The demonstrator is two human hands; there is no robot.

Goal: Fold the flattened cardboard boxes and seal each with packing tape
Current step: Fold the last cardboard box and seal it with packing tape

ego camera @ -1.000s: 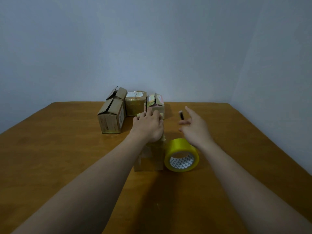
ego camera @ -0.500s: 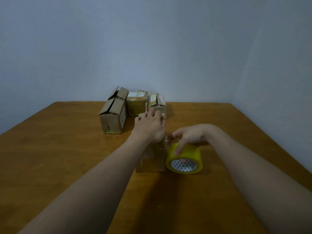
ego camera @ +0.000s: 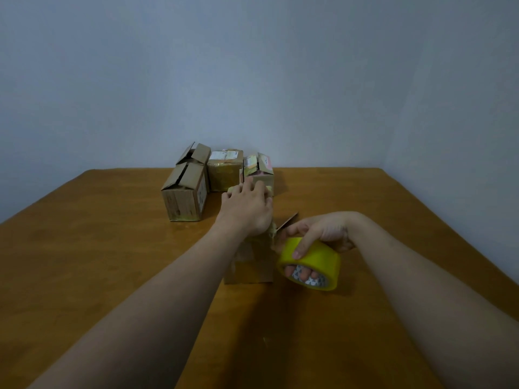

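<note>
A small cardboard box [ego camera: 248, 266] stands upright in the middle of the wooden table [ego camera: 98, 248]. My left hand [ego camera: 247, 210] lies flat on its top and presses the flaps down. One flap edge [ego camera: 288, 220] sticks up at the box's right side. Just right of the box, my right hand [ego camera: 317, 234] grips a yellow roll of packing tape [ego camera: 310, 262]. Its fingers pass through the roll's core and one finger lies over the rim. The roll is tilted and lifted slightly off the table.
Three folded cardboard boxes stand at the back of the table near the wall: one with loose flaps [ego camera: 185, 192] at the left, a taped one [ego camera: 224, 171] in the middle, one with labels [ego camera: 259, 168] at the right. Walls close the far and right sides.
My right hand came back from the far side of the table, took hold of the tape roll and lifted and tilted it. My left hand stayed on the box top.
</note>
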